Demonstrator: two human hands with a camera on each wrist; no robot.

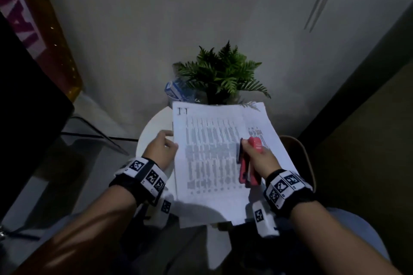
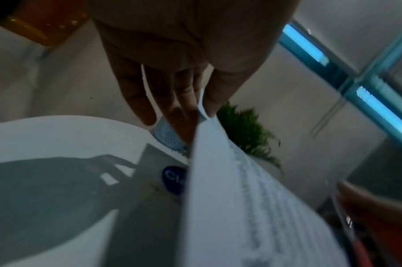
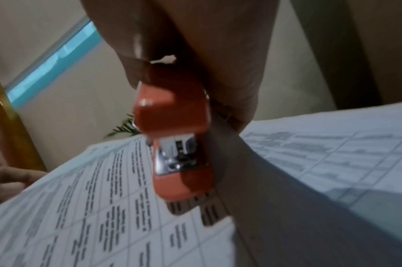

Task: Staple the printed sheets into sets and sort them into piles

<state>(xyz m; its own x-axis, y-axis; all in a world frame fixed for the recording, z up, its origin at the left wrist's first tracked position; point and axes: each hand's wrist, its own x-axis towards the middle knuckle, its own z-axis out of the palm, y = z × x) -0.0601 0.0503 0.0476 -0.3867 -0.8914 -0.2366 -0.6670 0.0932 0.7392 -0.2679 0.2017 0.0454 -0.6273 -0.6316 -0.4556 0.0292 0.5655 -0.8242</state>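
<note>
Right hand (image 1: 257, 158), just right of centre in the head view, is wrapped around the red stapler (image 1: 248, 163), thumb on top, nose pointing up-frame, and it hangs over the page, not at any edge. The right wrist view shows the stapler's metal mouth with no paper in it, so no staple is going in at this instant. Over on the left, the left hand (image 1: 162, 148) pinches the left edge of the printed sheets (image 1: 212, 154); the left wrist view has the thumb on top and the fingers (image 2: 136, 101) underneath, lifting that edge off the surface. The sheets fill the middle of the frame, a printed table on the top page, with a second page fanned out from under it at the right, so the stack looks loose and not squared. Whether a staple already sits in the top-left corner is too blurred to tell. Underneath is the round white table (image 1: 152, 127), and at its far edge a green fern (image 1: 223, 73) beside a blue-and-white packet (image 1: 174, 89). No finished piles show anywhere, so I'd call this early going: the sheets need squaring and stapling, and all the sorting is left.
</note>
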